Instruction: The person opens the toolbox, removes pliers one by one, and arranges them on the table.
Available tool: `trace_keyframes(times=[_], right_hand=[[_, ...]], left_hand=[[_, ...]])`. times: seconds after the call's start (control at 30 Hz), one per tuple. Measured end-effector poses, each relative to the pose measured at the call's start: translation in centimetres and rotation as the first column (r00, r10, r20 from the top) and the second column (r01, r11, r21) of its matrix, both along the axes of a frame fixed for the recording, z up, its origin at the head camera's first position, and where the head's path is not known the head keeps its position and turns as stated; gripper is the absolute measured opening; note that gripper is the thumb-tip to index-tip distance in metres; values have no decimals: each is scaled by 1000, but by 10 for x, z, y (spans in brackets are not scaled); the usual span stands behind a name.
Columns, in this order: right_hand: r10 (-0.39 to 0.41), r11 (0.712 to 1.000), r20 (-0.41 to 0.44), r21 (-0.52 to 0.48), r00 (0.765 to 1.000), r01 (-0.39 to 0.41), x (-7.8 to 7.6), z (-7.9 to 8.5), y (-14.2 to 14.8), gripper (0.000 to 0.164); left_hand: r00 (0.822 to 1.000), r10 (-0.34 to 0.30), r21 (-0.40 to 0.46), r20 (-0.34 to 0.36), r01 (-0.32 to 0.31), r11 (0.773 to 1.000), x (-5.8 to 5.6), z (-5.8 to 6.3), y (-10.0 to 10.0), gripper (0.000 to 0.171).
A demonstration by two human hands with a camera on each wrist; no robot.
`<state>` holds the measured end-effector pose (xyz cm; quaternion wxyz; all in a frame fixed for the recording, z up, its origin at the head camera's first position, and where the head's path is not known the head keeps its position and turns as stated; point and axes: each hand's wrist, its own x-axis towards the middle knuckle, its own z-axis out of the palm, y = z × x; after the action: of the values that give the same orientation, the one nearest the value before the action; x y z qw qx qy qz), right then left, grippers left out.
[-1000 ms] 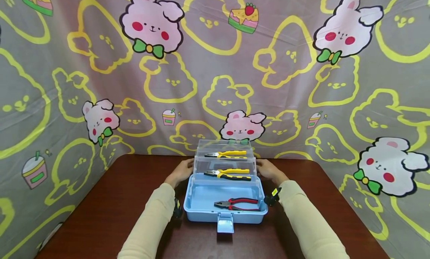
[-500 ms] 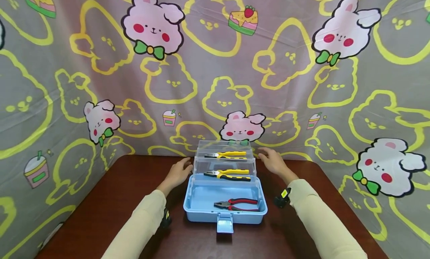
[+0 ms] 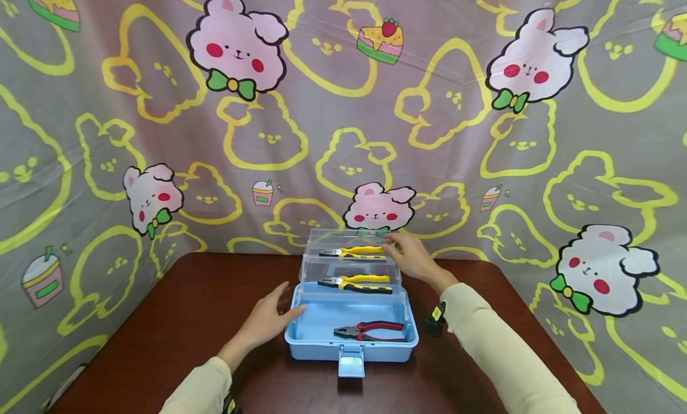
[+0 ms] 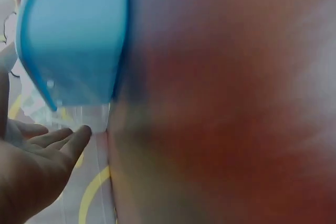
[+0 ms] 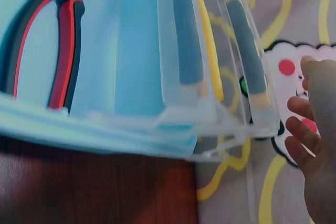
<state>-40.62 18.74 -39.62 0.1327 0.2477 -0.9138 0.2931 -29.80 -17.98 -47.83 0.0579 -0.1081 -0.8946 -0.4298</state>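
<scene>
One blue toolbox (image 3: 316, 352) on the table (image 3: 214, 318) — two clear trays (image 3: 311, 271).
It holds one red-handled pliers (image 3: 358, 330), plus two yellow-handled pliers (image 3: 350, 281), one per tray; left hand (image 3: 271, 318) beside it, fingers apart — right hand (image 3: 413, 257), fingers loosely parted, near the trays.

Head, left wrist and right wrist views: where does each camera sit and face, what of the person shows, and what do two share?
Head: on the head, facing forward and down at the blue toolbox; left hand, right hand and sleeves show.
Left wrist: on that wrist, facing the toolbox's outside and tabletop; left hand, lower left.
Right wrist: on that wrist, facing into the toolbox; right hand, right edge.
Shared: head and right wrist show the red-handled pliers.
</scene>
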Motion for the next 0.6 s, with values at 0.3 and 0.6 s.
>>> trace_keyframes(times=[0.3, 0.6], right_hand=[[118, 982, 5, 149, 993, -117, 3, 1, -29, 42], [131, 946, 63, 291, 989, -143, 1, -8, -49, 42]], left_hand=[[978, -135, 134, 159, 114, 984, 33, -5, 8, 114], [973, -181, 250, 141, 141, 958, 37, -7, 9, 109]])
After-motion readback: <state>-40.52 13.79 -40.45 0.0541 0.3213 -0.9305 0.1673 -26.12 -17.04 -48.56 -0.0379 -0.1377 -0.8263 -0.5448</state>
